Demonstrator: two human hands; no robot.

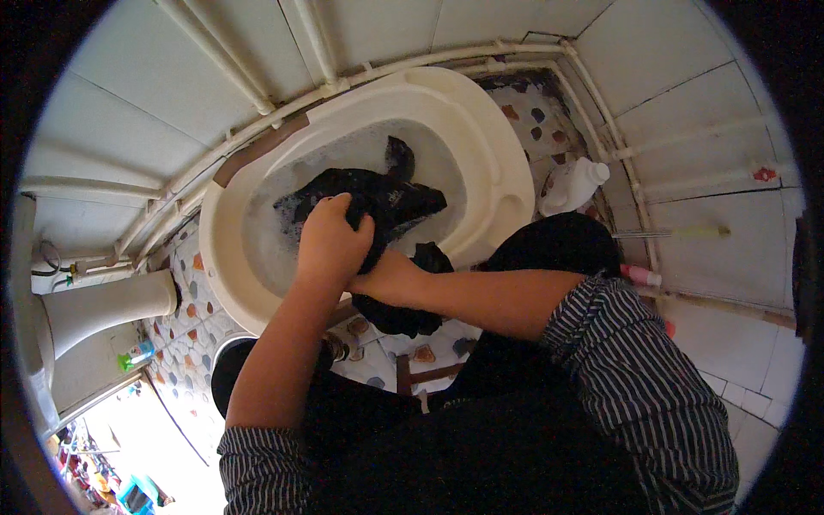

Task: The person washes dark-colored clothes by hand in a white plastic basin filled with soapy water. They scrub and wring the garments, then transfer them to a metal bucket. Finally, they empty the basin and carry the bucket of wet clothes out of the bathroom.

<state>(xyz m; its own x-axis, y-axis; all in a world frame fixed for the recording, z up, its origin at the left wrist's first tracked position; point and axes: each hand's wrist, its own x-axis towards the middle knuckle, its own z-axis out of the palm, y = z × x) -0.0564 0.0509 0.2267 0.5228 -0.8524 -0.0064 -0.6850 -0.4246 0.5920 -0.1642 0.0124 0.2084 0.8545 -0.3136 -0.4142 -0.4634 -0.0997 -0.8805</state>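
A cream plastic tub (502,138) stands before me with cloudy, sudsy water (441,145) in it. Dark wet cloth, apparently a black garment (376,193), lies partly in the water and drapes over the near rim. My left hand (335,238) grips a bunched part of it above the tub, thumb and fingers wrapped round the fabric. Just below, close to the left wrist, my right hand (386,277) is closed on the cloth too; its fingers are largely hidden. More black cloth hangs at the near side, under my right wrist.
A white plastic bottle (576,183) stands on the pebble-patterned floor (187,309) right of the tub. Pipes (450,55) run along the tiled wall behind. A white pedestal (112,306) is at left, near a spray bottle (136,354). A pink bottle (640,275) lies at right.
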